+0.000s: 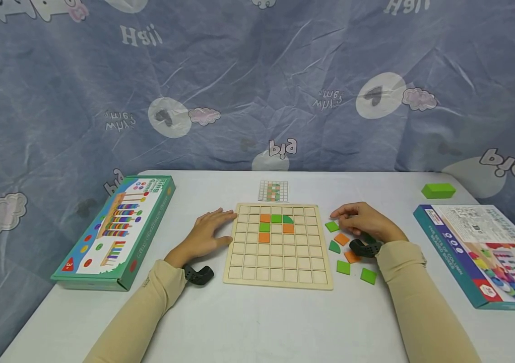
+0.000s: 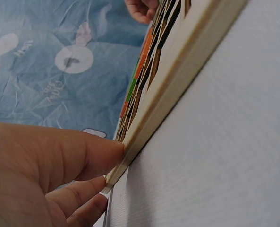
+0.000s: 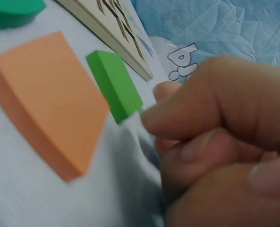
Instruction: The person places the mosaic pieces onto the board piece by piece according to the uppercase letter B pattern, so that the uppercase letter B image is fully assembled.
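My left hand [image 1: 205,234] lies at the left edge of a wooden grid board [image 1: 248,275], fingers spread, with the thumb [image 2: 102,153] touching the board's side. Upon the board are several orange and green square tiles and a dark green rounded tile [image 1: 287,220]. Right of the board, my right hand [image 1: 366,222] hovers low with bent fingers. Its index fingertip is right beside a light green square tile [image 3: 115,87], and no tile shows between the fingers. Close under that hand lies an orange tile [image 3: 55,104].
A small pattern card [image 1: 273,191] lies behind the board. Loose green tiles [image 1: 343,267] are scattered near the right wrist. Flat toy boxes stand left [image 1: 112,232] and right [image 1: 489,257]. Behind the right box sits a green block [image 1: 438,190]. A patterned blue cloth [image 1: 239,91] hangs at the back.
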The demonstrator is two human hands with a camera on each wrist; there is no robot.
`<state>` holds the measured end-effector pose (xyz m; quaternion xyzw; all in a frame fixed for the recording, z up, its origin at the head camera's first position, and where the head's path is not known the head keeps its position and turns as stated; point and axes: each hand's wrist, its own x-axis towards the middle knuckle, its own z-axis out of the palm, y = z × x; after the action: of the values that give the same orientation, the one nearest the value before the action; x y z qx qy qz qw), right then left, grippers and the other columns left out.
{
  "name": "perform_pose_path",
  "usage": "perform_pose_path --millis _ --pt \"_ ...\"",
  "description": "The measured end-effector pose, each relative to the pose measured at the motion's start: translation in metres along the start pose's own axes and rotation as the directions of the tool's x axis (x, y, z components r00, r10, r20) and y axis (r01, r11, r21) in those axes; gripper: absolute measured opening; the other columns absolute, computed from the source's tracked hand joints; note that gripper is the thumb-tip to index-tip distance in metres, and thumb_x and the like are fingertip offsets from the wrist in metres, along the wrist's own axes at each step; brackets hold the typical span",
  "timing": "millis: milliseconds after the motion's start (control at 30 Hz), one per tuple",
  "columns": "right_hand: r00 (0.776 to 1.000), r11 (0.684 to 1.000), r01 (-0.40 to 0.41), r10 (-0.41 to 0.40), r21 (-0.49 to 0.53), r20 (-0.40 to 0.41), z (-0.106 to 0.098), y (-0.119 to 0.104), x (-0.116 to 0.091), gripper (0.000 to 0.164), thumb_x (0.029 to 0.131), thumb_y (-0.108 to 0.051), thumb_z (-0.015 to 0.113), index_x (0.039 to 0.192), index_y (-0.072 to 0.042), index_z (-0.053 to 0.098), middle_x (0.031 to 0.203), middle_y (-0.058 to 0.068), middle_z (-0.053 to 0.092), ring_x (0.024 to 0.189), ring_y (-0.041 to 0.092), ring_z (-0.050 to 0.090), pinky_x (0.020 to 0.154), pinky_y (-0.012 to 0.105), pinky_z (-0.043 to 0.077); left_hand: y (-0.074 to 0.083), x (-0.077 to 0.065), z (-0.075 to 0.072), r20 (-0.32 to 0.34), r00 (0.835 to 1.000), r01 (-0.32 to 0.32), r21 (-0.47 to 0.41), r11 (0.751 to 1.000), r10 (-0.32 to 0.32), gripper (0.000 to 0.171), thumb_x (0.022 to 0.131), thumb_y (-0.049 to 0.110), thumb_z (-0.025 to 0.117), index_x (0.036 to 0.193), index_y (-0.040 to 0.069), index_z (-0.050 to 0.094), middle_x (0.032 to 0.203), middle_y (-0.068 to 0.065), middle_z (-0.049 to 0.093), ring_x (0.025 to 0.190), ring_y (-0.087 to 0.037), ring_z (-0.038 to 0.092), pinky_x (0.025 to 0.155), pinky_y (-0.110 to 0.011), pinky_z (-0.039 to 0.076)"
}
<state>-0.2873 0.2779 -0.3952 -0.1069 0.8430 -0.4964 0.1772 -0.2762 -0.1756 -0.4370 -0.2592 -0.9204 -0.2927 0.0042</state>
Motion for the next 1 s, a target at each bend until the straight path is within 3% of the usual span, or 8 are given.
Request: perform_pose_path --millis 133,333,1000 --pt "1.0 1.0 -0.019 0.019 0.016 0.006 -0.004 0.0031 0.0 0.044 0.096 0.0 0.069 0.137 0.014 0.062 0.095 0.005 0.061 0.059 0.01 0.045 0.056 0.024 0.044 0.0005 0.0007 0.0001 0.004 1.0 0.003 0.011 1.0 -0.003 0.067 0.095 0.024 0.068 0.159 0.006 0.054 0.167 -0.017 0.046 0.161 -0.044 0.029 0.128 -0.068 0.014" --pt "1.0 1.0 -0.012 0.012 0.024 0.024 -0.0047 0.0032 -0.0003 0.048 0.093 0.001 0.076 0.137 0.016 0.062 0.091 0.006 0.062 0.057 0.009 0.047 0.056 0.023 0.046 0.0007 0.0002 -0.0004 0.001 1.0 -0.001 0.005 1.0 0.001 0.066 0.095 0.024 0.068 0.158 0.005 0.055 0.167 -0.018 0.047 0.161 -0.045 0.029 0.128 -0.068 0.015" --pt "0.999 0.999 0.025 -0.026 -0.034 -0.023 0.0011 -0.0001 0.0014 0.039 0.095 -0.003 0.077 0.127 0.016 0.066 0.088 0.005 0.06 0.056 0.01 0.05 0.054 0.024 0.048 0.001 0.0005 -0.0005 -0.004 1.0 -0.001 0.01 1.0 0.001 0.067 0.095 0.024 0.068 0.158 0.005 0.054 0.166 -0.018 0.047 0.16 -0.045 0.03 0.128 -0.068 0.015"
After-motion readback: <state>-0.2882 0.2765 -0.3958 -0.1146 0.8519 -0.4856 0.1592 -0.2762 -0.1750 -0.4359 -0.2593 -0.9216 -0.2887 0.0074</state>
